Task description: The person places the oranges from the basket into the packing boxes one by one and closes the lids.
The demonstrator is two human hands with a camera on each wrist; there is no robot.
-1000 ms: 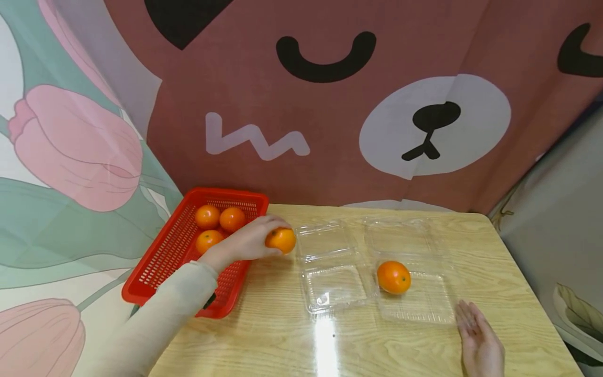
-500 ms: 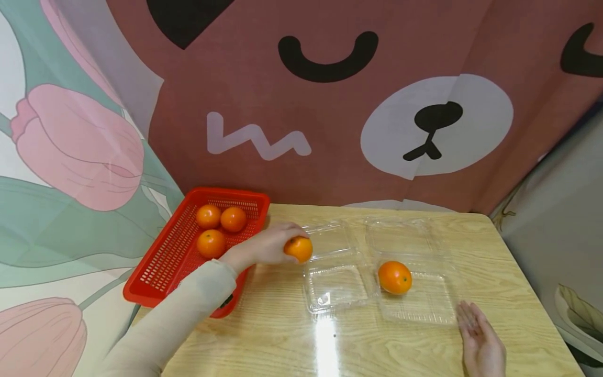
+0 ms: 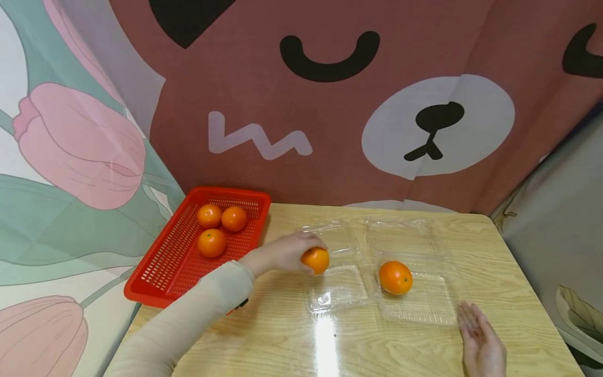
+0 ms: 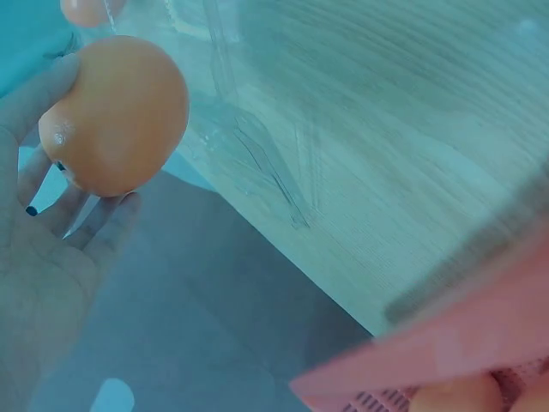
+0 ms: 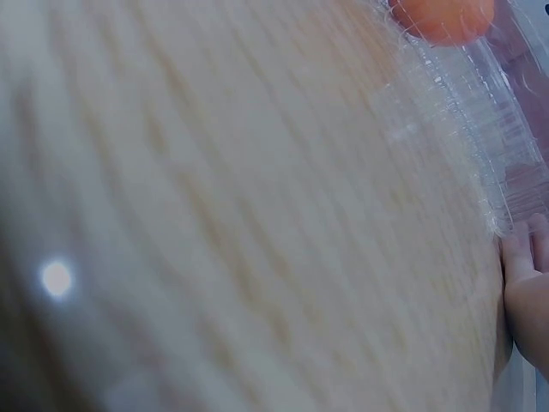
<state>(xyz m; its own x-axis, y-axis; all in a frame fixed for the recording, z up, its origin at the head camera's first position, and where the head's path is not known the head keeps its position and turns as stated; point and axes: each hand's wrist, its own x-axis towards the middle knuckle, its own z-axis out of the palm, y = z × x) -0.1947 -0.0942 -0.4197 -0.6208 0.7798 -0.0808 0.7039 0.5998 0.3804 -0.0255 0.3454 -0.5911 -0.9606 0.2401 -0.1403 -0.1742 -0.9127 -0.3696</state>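
Note:
My left hand [image 3: 293, 252] grips an orange [image 3: 315, 261] above the left clear plastic clamshell box [image 3: 336, 288], whose lid lies folded back. In the left wrist view the fingers and thumb curl round that orange [image 4: 120, 116]. A second orange [image 3: 395, 278] sits in the left part of the right clear clamshell box [image 3: 431, 301], also opened flat. My right hand [image 3: 482, 337] rests on its edge on the table, fingers straight, fingertips right at that box's right side. In the right wrist view the hand [image 5: 527, 283] shows at the box's corner.
A red plastic basket [image 3: 153, 296] with three oranges [image 3: 212, 243] in it stands at the table's left. The wooden table [image 3: 386, 351] meets a printed bear curtain [image 3: 264, 178] at the back. A flowered curtain [image 3: 70, 152] hangs on the left.
My left hand has carried the orange rightward and nearer, from beside the basket's right rim to over the left box. The right hand has stayed in place.

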